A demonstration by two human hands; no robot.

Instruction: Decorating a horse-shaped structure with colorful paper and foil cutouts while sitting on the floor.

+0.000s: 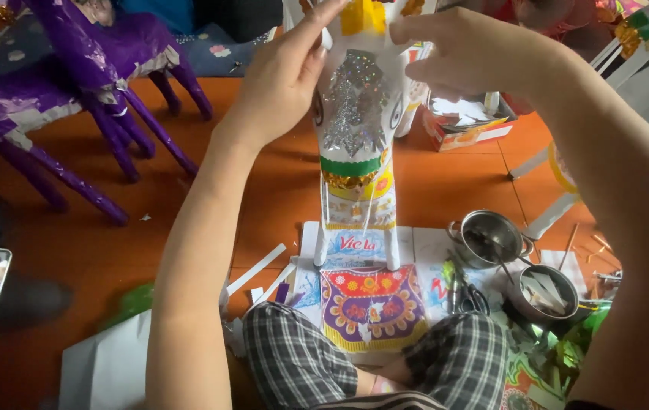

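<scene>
Two hands on the white paper horse [358,144], standing just beyond your knees: your left hand [282,80] and right hand [465,49] pinch its head, pressing decoration on. Looks mid-trim; next needs gentle smoothing. Metal pots [491,235] sit right of it.

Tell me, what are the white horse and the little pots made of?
The white horse looks like paper over a frame, with glittery silver foil on its face. The two pots look like shiny metal, bright and reflective. Both hands, left hand and right hand, touch the horse's head.
</scene>
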